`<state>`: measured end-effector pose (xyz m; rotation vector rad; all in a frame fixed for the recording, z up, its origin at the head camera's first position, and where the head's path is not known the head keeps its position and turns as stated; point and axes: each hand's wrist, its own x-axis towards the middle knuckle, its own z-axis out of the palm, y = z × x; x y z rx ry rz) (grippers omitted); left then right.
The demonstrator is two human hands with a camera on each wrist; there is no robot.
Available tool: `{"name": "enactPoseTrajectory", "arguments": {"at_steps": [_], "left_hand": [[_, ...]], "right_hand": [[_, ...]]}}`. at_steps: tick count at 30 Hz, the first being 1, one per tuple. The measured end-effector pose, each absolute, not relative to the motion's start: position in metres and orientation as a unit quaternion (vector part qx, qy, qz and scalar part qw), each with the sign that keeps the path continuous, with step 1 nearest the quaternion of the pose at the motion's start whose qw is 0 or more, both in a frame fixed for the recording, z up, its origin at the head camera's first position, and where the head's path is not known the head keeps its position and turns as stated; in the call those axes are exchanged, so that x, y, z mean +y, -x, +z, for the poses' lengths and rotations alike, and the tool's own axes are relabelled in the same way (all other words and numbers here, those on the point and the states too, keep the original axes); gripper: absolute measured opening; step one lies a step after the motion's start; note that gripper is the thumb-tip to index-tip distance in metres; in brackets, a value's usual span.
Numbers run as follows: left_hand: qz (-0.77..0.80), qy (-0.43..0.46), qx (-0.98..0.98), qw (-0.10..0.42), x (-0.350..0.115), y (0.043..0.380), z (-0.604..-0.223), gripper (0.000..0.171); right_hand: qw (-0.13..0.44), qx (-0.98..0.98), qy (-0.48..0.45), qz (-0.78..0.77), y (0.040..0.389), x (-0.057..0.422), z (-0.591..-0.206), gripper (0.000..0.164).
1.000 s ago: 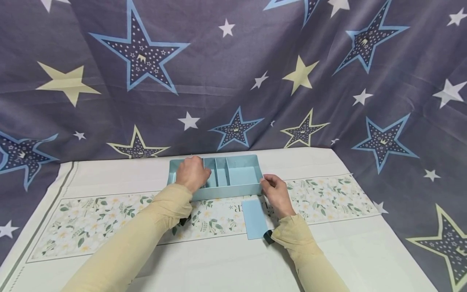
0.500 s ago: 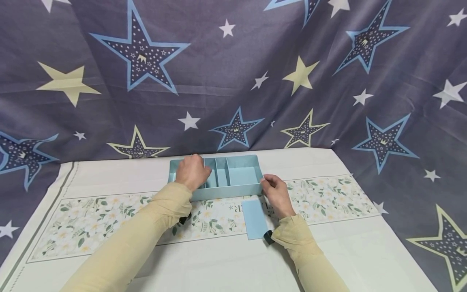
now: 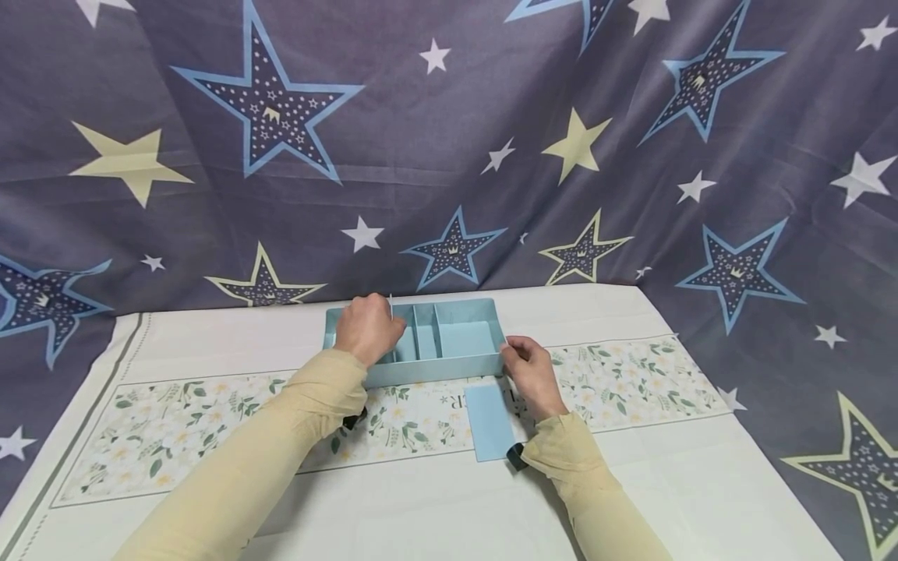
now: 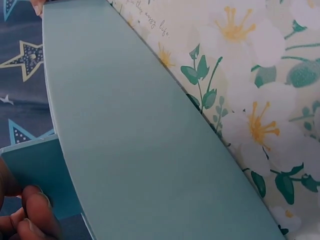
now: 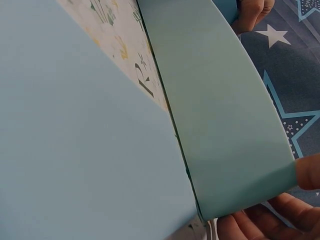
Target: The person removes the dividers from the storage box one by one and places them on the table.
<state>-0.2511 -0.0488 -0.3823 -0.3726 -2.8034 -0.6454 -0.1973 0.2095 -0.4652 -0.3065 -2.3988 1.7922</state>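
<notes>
A pale blue-green divided organizer box [image 3: 435,366] sits near the back of the table, upright divider walls across its inside. My left hand [image 3: 368,331] is over its left part and pinches a thin divider panel [image 4: 45,175]. In the left wrist view that panel stands above the box's rim, and its lower part is hidden behind the box's front wall. My right hand [image 3: 532,374] grips the box's right front corner; in the right wrist view the thumb is at the rim and the fingers [image 5: 270,220] lie against the end wall.
A flat light blue rectangular panel [image 3: 489,423] lies on the floral strip in front of the box, beside the right wrist. A white tablecloth [image 3: 393,514] covers the table. A star-patterned curtain [image 3: 449,148] hangs behind and along the right side.
My left hand has risen slightly, and the divider panel it pinches now shows above the box's back rim. My right hand and the box have stayed in place.
</notes>
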Motion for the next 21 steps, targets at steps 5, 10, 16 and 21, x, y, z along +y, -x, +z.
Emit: {"name": "enactPoseTrajectory", "arguments": {"at_steps": [5,10,16,21], "left_hand": [[-0.216,0.125,-0.960,0.128,-0.048,0.250,-0.380,0.035],[-0.212,0.118,-0.961,0.129,-0.048,0.250,-0.377,0.035],[-0.210,0.114,-0.964,0.118,-0.048,0.250,-0.374,0.034],[-0.213,0.114,-0.964,0.108,-0.048,0.251,-0.371,0.032]], "right_hand": [[0.085,-0.802,0.104,0.582,0.214,0.218,-0.497,0.033],[0.088,-0.804,0.112,0.577,0.219,0.221,-0.505,0.030],[0.085,-0.806,0.113,0.575,0.217,0.220,-0.501,0.025],[0.085,-0.808,0.112,0.572,0.215,0.219,-0.499,0.026]]}}
